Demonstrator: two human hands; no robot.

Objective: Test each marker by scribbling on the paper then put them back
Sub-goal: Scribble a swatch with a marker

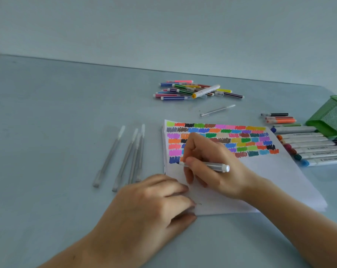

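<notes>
The table (67, 113) carries a stack of paper (270, 176) covered in colored scribbles; the left hand (152, 202) lies flat, fingers relaxed, on the paper's near corner; the right hand (212, 163) pinches a gray marker (212, 166), tip at the bottom scribble row; gray pens (125, 157) lie left

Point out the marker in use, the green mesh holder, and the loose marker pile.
Marker (206, 166), head view, mid-barrel.
Green mesh holder (330, 117), head view, side wall.
Marker pile (185, 91), head view, green marker.
</notes>
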